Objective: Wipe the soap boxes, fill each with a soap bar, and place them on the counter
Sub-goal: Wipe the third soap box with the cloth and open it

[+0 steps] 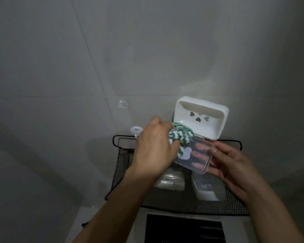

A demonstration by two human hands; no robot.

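Soap box (198, 137), open, hinged: right hand (235, 171) cradling its clear lid above the mesh basket (165, 202), left hand (153, 149) clenching the cloth (232, 135); hard wiping risking hinge strain or a drop.

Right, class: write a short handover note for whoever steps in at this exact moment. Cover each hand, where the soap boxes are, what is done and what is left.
Left hand grips the green-and-white cloth and presses it into the open soap box.
Right hand holds that box from beneath by its clear part, fingers showing through; the white part is hinged up.
Two more soap boxes lie in the black mesh basket below.
Done: wiping of the first box is under way.
Left: finish wiping it, wipe the others, put a soap bar in each, set them on the counter. No soap bars in view.
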